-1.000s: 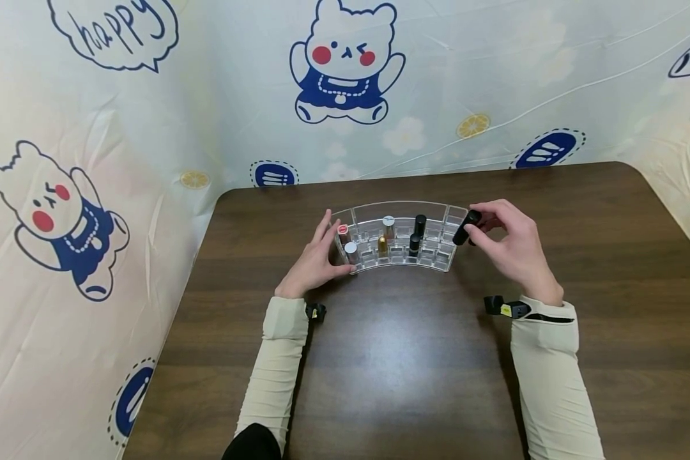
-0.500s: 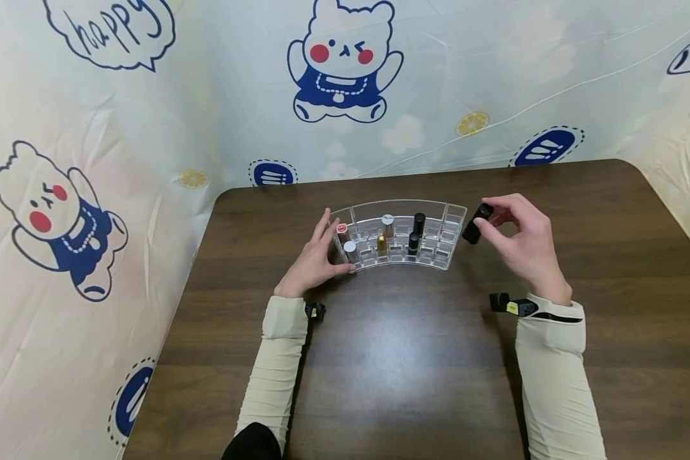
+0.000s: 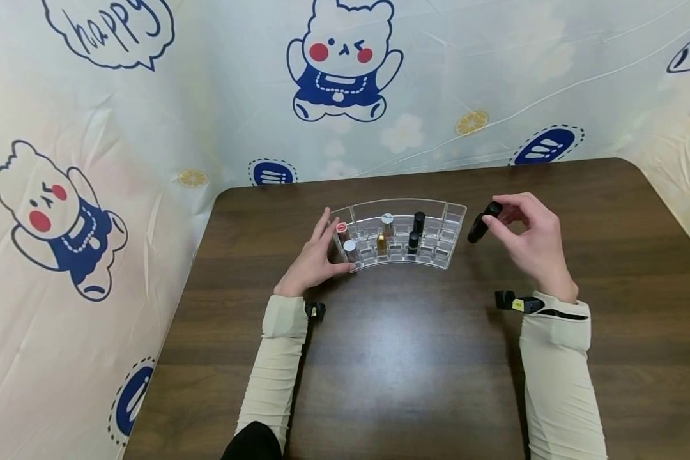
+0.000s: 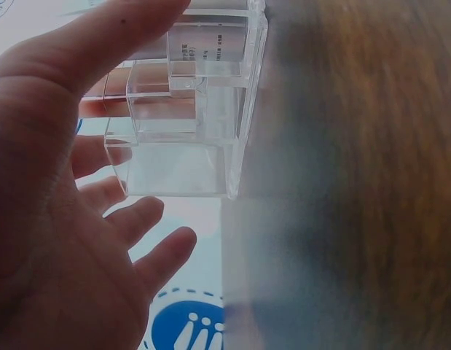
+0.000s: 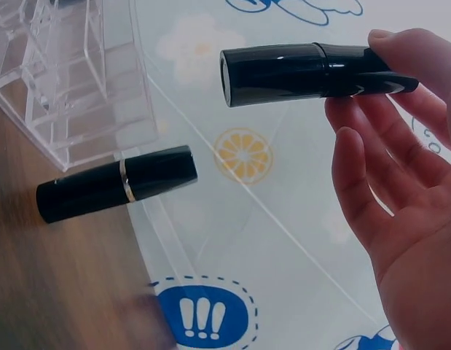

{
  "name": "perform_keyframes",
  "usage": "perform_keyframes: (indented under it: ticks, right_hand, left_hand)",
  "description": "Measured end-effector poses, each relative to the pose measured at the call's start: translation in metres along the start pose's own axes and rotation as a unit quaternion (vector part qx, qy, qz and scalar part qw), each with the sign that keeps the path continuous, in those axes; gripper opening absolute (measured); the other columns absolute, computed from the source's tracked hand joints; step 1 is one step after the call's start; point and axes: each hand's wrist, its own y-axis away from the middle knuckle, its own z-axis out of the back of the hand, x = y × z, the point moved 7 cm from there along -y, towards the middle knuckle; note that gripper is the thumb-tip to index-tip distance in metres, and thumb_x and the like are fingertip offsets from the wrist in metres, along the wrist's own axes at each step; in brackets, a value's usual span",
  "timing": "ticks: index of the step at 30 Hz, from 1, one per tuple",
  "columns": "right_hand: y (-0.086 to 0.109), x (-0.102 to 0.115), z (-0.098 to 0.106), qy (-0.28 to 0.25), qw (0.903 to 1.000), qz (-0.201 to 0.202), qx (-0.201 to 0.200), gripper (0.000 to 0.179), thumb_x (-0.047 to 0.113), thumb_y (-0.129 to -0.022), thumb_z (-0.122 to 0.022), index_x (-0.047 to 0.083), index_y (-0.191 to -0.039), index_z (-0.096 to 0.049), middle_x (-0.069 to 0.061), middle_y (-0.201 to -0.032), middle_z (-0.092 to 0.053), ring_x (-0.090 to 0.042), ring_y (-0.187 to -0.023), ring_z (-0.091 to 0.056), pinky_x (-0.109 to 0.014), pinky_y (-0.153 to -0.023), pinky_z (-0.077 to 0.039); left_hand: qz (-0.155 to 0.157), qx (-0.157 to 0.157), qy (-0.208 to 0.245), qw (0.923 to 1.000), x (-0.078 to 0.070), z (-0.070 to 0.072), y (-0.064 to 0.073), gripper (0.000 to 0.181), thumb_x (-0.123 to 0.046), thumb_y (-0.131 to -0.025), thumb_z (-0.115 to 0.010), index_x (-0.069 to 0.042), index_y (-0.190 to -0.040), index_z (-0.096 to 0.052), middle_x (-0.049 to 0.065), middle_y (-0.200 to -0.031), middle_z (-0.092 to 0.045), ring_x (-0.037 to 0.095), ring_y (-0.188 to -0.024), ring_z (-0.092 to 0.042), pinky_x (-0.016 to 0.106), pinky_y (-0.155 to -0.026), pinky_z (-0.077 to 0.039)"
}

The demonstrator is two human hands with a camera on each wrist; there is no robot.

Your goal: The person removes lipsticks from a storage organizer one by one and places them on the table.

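My left hand [image 3: 313, 263] holds the left end of a clear, curved lipstick organizer [image 3: 399, 263], thumb at its front corner and fingers along its side. In the left wrist view some fingers show through the clear wall [image 4: 178, 171]. Several lipsticks stand in its slots, among them a gold one [image 3: 382, 245] and a black one [image 3: 419, 222]. Right of the organizer, my right hand [image 3: 531, 239] pinches a black lipstick [image 5: 276, 74] near its upper end, raised off the table. A second black lipstick [image 5: 83, 195] stands on the table beside the organizer in the right wrist view.
The brown wooden table [image 3: 391, 370] ends at a rounded far edge close behind the organizer. A pale printed cloth [image 3: 236, 96] hangs behind the table and at its sides.
My right hand has moved to the right with the black lipstick, away from the organizer's right end. The left hand stays in place on the organizer.
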Motion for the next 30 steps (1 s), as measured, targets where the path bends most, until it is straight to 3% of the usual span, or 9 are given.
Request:
perform_keyframes:
  ticks: [7,16,23,30]
  right_hand:
    - [0.000,-0.007,0.006,-0.002,0.9997,-0.021,-0.009,0.035,-0.009,-0.077,-0.074,-0.004,-0.110,-0.067,0.014,-0.095,-0.057,-0.003,-0.079,-0.055,-0.009,-0.073,-0.045]
    - [0.003,-0.015,0.011,0.010,0.9990,-0.043,-0.009,0.033,-0.002,-0.080,-0.075,-0.001,-0.112,-0.067,0.015,-0.094,-0.056,0.000,-0.079,-0.054,-0.008,-0.073,-0.045]
    - [0.005,-0.023,0.014,0.035,0.9980,-0.050,-0.014,0.032,0.000,-0.082,-0.074,0.000,-0.113,-0.066,0.017,-0.092,-0.054,0.004,-0.078,-0.054,-0.005,-0.072,-0.042]
    - [0.006,-0.029,0.018,0.047,0.9968,-0.062,-0.018,0.031,0.002,-0.083,-0.073,-0.001,-0.113,-0.066,0.020,-0.092,-0.054,0.005,-0.078,-0.053,-0.006,-0.072,-0.043]
  left_hand:
    - [0.002,0.000,0.001,1.0000,0.000,0.000,-0.001,0.105,-0.046,-0.077,-0.079,-0.016,-0.156,-0.016,-0.009,-0.163,0.014,0.034,-0.147,-0.022,0.066,-0.112,-0.020]
    - [0.002,-0.001,0.004,1.0000,-0.001,0.001,-0.001,0.105,-0.045,-0.076,-0.079,-0.015,-0.156,-0.017,-0.019,-0.160,0.018,0.033,-0.147,-0.023,0.065,-0.112,-0.020]
    - [-0.003,0.003,-0.002,1.0000,-0.002,0.001,-0.001,0.105,-0.044,-0.078,-0.078,-0.015,-0.156,-0.016,-0.017,-0.161,0.018,0.028,-0.147,-0.025,0.065,-0.113,-0.019]
    - [-0.006,-0.002,-0.004,1.0000,-0.001,0.000,-0.001,0.105,-0.044,-0.077,-0.079,-0.014,-0.156,-0.016,-0.006,-0.164,0.012,0.029,-0.147,-0.025,0.066,-0.112,-0.020]
